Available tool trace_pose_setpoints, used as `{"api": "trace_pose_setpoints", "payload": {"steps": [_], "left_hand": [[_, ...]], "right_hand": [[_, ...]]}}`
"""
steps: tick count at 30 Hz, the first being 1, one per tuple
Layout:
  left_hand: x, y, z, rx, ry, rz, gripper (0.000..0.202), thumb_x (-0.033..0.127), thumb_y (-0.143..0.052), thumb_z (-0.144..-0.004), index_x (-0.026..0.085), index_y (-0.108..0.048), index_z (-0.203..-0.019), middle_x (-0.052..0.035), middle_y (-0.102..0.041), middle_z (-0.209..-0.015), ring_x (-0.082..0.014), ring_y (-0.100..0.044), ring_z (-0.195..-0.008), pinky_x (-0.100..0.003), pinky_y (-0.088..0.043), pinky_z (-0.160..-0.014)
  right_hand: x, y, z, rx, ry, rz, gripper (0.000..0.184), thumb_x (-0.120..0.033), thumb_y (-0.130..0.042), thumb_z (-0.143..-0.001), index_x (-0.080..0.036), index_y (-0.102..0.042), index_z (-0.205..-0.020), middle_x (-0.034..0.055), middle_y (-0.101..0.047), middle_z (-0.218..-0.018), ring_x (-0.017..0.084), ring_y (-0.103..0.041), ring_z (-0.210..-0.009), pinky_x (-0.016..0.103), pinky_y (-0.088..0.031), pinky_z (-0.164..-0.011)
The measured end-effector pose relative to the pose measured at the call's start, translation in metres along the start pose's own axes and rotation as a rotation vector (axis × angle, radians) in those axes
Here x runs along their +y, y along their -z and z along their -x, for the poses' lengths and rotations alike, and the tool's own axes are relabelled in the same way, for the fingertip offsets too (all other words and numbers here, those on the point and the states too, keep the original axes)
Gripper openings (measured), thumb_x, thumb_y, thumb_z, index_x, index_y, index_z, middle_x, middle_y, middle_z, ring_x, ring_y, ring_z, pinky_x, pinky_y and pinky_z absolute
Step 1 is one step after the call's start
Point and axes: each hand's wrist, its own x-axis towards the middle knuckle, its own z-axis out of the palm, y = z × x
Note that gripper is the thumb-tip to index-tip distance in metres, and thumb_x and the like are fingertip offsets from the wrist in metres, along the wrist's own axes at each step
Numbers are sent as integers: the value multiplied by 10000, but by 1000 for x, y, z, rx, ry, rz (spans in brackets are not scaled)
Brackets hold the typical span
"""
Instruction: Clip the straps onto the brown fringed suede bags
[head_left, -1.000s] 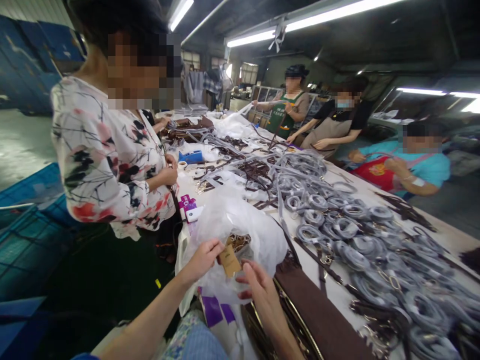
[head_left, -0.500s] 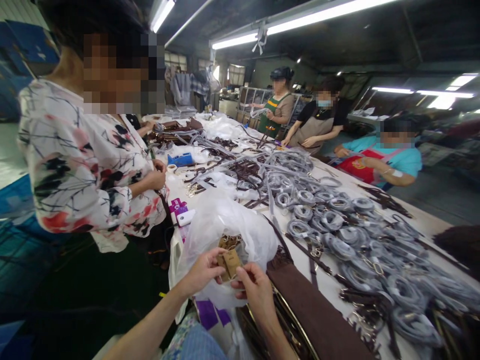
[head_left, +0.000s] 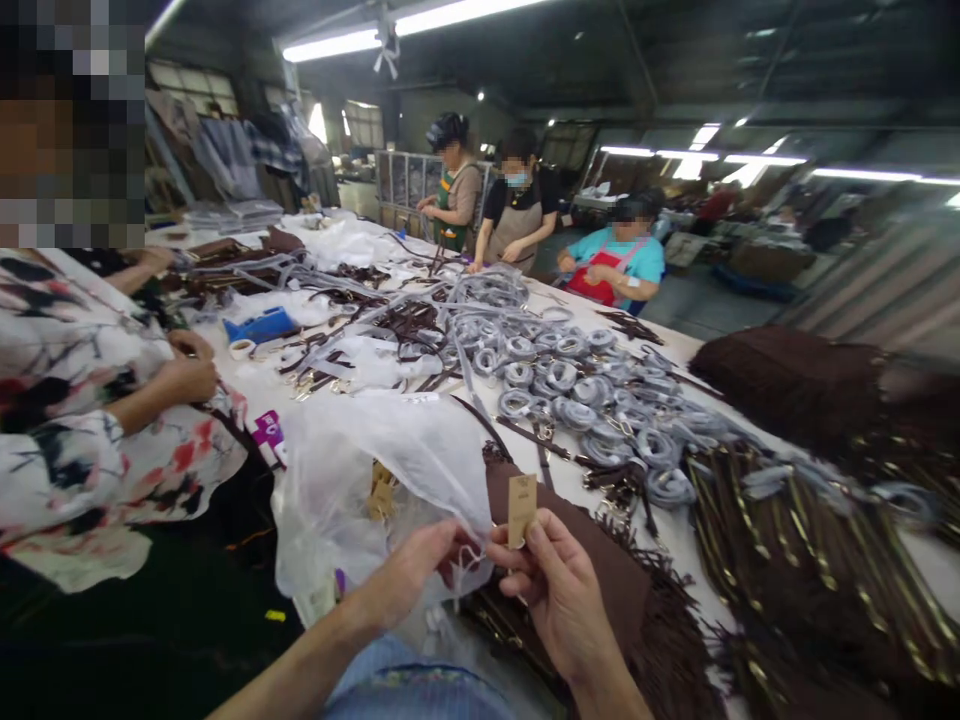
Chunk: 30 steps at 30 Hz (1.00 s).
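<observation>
One small tan tag [head_left: 522, 508] stands upright, pinched by the right hand [head_left: 559, 592]; the left hand [head_left: 409, 575] seemingly clutches the bag [head_left: 352, 470].

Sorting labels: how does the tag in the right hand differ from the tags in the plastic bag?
The held tag stands upright and alone, pinched by the right hand; the bagged tags lie bunched and tilted. The held tag is in the open; the bagged tags sit behind the film of the plastic bag. Both are tan card.
</observation>
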Motion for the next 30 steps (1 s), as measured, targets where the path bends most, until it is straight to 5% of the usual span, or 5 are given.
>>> {"api": "trace_pose_setpoints", "payload": {"steps": [6, 9, 15, 21, 30], "left_hand": [[30, -24, 7, 345, -468, -381, 264, 314, -420, -976, 191, -630, -871, -68, -615, -900, -191, -582, -878, -296, -466, -795], [46, -37, -2, 167, -545, -246, 150, 267, -496, -938, 198, -625, -970, -70, -618, -974, -159, -566, -813, -264, -460, -729], [27, -89, -43, -528, 214, 266, 335, 345, -760, -688, 138, -669, -937, -14, -645, -790, -86, -483, -606, -203, -358, -570], [-7, -100, -46, -607, 491, 237, 230, 332, -729, -639, 141, -636, -727, 26, -587, -542, -61, -356, -440, -202, -208, -451], [0, -128, -48, -731, -25, -425, 113, 150, -555, -771, 176, -633, -693, 16, -613, -698, -120, -528, -685, -211, -351, -650]], "right_hand": [[-22, 32, 34, 104, 143, -84, 356, -430, -807, -744, -168, -572, -795, 44, -753, -765, 154, -735, -629, 140, -562, -439], [-29, 39, 48, 113, 192, -120, 335, -421, -796, -760, -168, -581, -806, 35, -748, -754, 149, -730, -614, 145, -562, -431], [-34, 55, 66, 177, 278, -149, 334, -421, -804, -746, -173, -585, -794, 40, -749, -771, 149, -727, -597, 154, -561, -441], [-27, 95, 90, 429, 349, -166, 378, -456, -832, -685, -198, -574, -783, 2, -708, -679, 121, -657, -492, 133, -459, -350], [46, 155, 136, 958, 348, 285, 385, -505, -797, -664, -201, -658, -857, 64, -704, -834, 194, -640, -731, 222, -482, -475]]}}
